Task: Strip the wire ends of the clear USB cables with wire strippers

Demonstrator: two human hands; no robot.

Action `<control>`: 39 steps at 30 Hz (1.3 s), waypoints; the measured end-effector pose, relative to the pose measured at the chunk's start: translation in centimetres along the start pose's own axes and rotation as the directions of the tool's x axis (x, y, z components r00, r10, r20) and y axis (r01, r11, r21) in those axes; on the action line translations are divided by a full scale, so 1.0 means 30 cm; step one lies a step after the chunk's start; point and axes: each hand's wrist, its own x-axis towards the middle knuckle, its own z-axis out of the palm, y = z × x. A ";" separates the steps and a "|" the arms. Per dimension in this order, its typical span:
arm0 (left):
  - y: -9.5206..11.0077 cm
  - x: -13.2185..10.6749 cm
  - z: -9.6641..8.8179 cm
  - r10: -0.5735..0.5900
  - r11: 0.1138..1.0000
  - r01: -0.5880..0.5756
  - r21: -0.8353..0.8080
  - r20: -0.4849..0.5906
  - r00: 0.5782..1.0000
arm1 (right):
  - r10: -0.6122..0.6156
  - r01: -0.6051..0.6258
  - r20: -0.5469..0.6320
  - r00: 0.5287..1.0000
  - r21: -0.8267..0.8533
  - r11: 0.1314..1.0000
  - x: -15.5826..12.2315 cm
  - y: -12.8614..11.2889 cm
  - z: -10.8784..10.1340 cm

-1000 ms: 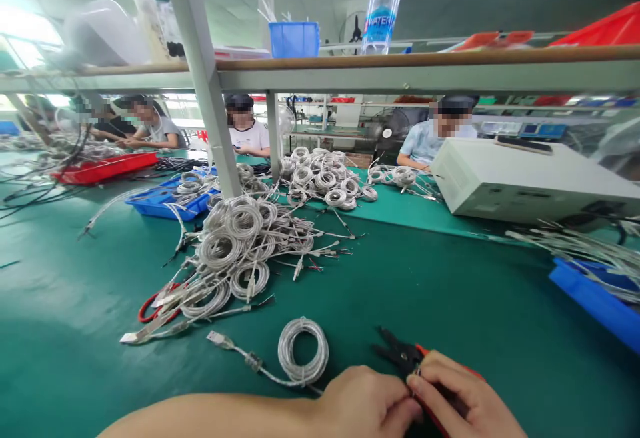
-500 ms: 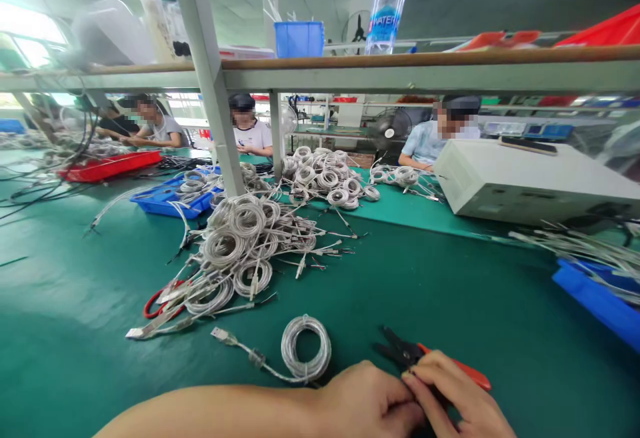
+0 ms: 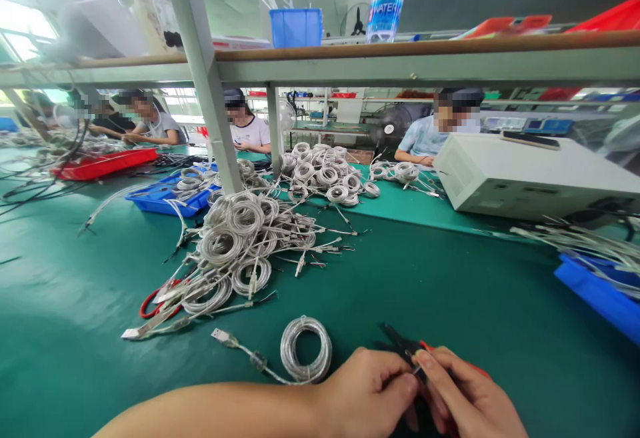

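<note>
A clear-jacketed USB cable (image 3: 306, 350) lies in a tied coil on the green mat, its plug pointing left. My left hand (image 3: 383, 385) is closed in a pinch at the right of the coil, with a thin light wire end showing at its thumb. It looks like this cable's other end; the stretch between is hidden behind my wrist. My right hand (image 3: 463, 388) pinches at the same wire end, fingertips close to the left ones. Black-jawed, red-handled pliers (image 3: 397, 339) are just behind my right hand, which partly covers them.
A heap of coiled cables (image 3: 245, 231) lies ahead, beside a blue tray (image 3: 173, 205). Another blue tray (image 3: 595, 295) with cables stands right. A pale box-shaped device (image 3: 530, 175) is behind. A shelf (image 3: 400, 68) crosses above. Co-workers (image 3: 250, 133) sit opposite.
My hands have shifted slightly; the left thumb now shows, with a thin wire end beside it. My right hand covers more of the pliers' red handle. The coil stays put.
</note>
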 end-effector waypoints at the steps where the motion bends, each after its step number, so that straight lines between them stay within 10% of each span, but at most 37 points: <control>1: 0.005 0.001 0.000 -0.003 0.998 0.003 -0.058 -0.015 1.000 | 0.021 -0.021 0.002 1.000 0.029 0.999 0.001 -0.006 0.003; 11: 0.032 0.025 -0.017 -0.163 0.976 0.126 -0.180 -0.205 0.965 | 0.141 -0.134 0.017 0.990 0.427 0.894 0.000 -0.056 0.041; 39: 0.048 0.010 -0.023 -0.201 0.961 0.161 -0.225 -0.171 0.965 | 0.118 -0.134 0.063 0.991 0.510 0.850 -0.022 -0.067 0.037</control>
